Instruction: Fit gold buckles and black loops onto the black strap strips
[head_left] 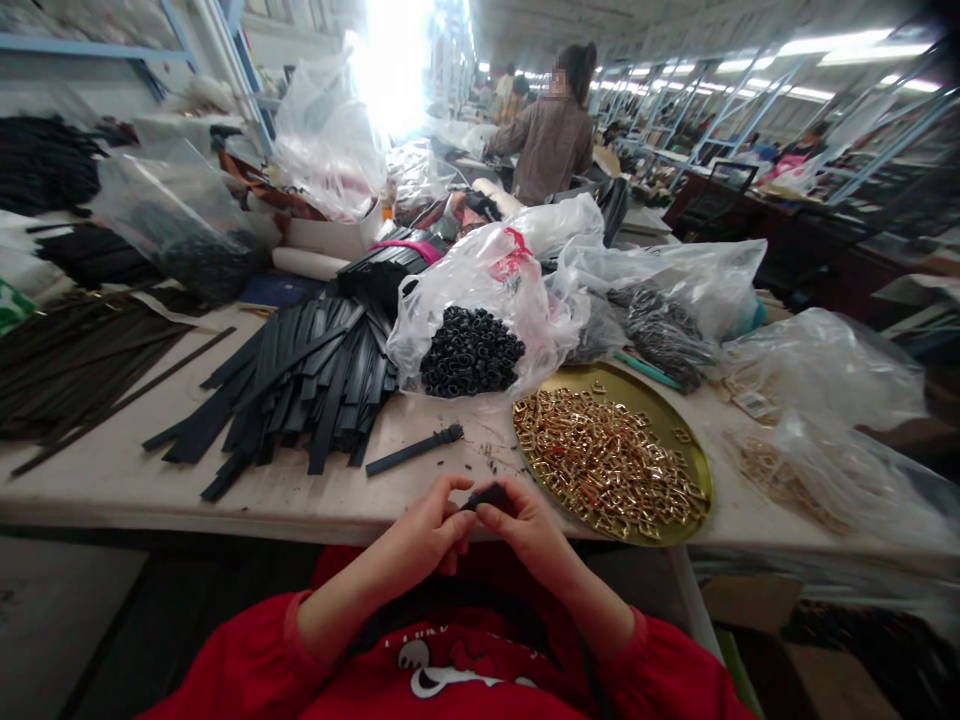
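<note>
Above the table's front edge, my left hand (433, 525) and my right hand (526, 522) meet, both closed on a short black strap (487, 495). Fingers cover most of that strap, so its full shape is hidden. Just beyond my hands lies another black strap (409, 452) with small loops at its far end. Gold buckles (611, 460) are heaped on a round gold-coloured tray (696, 445), to the right of my right hand. Small black loops (472, 352) spill from the mouth of a clear plastic bag (427, 290) behind.
Black strips (315, 370) form a fanned pile at left, with longer dark strips (82, 350) farther left. Plastic bags (825, 370) crowd the right side. A person (555, 140) stands beyond the cluttered table (247, 495).
</note>
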